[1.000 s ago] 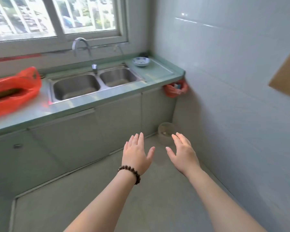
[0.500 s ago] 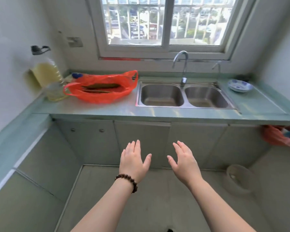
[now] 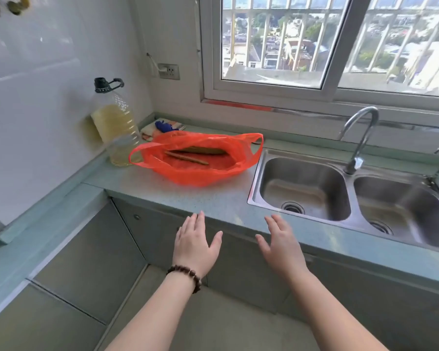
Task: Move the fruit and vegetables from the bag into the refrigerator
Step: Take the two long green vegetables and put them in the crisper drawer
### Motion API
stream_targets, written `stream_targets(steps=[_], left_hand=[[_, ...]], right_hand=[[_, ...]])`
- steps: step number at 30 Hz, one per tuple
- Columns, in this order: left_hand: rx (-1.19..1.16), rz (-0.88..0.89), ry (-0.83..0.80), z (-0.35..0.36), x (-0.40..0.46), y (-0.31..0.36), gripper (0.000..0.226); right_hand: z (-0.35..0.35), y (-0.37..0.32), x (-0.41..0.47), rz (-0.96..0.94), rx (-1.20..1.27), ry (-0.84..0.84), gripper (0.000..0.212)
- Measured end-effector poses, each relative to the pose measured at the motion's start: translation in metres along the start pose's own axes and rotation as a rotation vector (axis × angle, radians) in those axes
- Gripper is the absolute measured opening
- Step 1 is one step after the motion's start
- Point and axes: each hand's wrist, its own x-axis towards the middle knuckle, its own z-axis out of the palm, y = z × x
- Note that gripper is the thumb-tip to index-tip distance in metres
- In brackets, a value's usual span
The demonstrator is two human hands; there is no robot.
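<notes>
Far up and to the left of both hands, an oil bottle with a black cap stands against the white wall at the back corner of the green counter. Just behind it toward the window lies a folded cloth with something blue on top.

Ahead of the left hand and slightly to its left sits the red plastic bag, its mouth gaping upward and one handle loop touching the bottle's base. Inside lie two long vegetables — a green one toward the back and a thinner brownish one in front of it; what exactly they are is hard to tell. The bag rests on the counter, well apart from either hand.

The left hand is held out flat, palm down, fingers straight and close together with the thumb spread, its fingertips reaching about the counter's front edge. A dark bead bracelet circles that wrist. The right hand sits beside it at the same height, likewise flat with fingers extended and thumb out — neither hand holds or touches anything.

Beyond and to the right of the right hand is a steel double sink, its curved faucet rising at the back below the barred window.
</notes>
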Motion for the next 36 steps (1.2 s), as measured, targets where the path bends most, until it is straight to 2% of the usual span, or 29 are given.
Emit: stream_targets(steps=[10, 15, 25, 30, 36], left_hand=[[-0.022, -0.098, 0.033, -0.007, 0.118, -0.027, 0.073], [-0.054, -0.074, 0.011, -0.007, 0.193, -0.058, 0.073], [0.030, 0.123, -0.099, -0.015, 0.363, -0.132, 0.069], [0.055, 0.192, -0.151, -0.012, 0.416, -0.165, 0.068], [0.024, 0.350, -0.184, -0.005, 0.442, -0.179, 0.063]], right_hand=[[0.026, -0.028, 0.139, -0.094, 0.004, -0.074, 0.058], [0.059, -0.054, 0.208, -0.110, 0.011, -0.045, 0.058], [0.133, -0.123, 0.340, -0.006, 0.049, -0.005, 0.053], [0.174, -0.146, 0.388, 0.018, -0.051, -0.120, 0.047], [0.207, -0.144, 0.435, 0.099, -0.145, -0.218, 0.041]])
